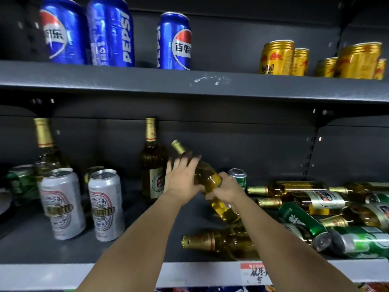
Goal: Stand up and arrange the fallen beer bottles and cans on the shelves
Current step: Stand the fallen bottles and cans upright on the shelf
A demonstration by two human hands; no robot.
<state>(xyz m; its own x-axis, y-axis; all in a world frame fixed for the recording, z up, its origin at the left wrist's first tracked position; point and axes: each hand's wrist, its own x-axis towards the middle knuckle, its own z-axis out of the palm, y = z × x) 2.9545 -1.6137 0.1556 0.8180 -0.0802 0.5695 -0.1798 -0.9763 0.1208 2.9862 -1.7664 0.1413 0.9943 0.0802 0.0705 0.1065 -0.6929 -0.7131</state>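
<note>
- A dark grey lower shelf [147, 249] carries the beer, with an upper shelf [126, 81] of the same metal above it.
- Two bare forearms reach in from below toward the middle of the lower shelf.
- To the right lies a heap of fallen beer bottles [311, 199] and green cans [303, 224], all on their sides and tangled together; one more fallen bottle [212, 242] lies near the front edge, its gold neck pointing left.
- The tilted bottle [210, 180], amber with a gold cap, sits between both hands, leaning with its neck up and to the left, its base low by the heap.
- The left hand [181, 178] lies against the bottle's upper body, fingers [185, 161] spread fairly wide and fairly straight over the shoulder of the glass.
- The right hand [225, 190] wraps around the bottle's lower half, fingers curled on it.
- Just left of the hands stands an upright brown bottle [152, 165]; another upright bottle [46, 148] stands far left.
- Two silver cans [63, 203] stand upright in front at the left, a green can [20, 184] behind them.
- One small green can [239, 178] stands just behind the right hand.
- Above, blue Pepsi cans [109, 32] and gold cans [277, 57] stand on the upper shelf.
- A red-and-white price tag [254, 272] is fixed to the front rail.
</note>
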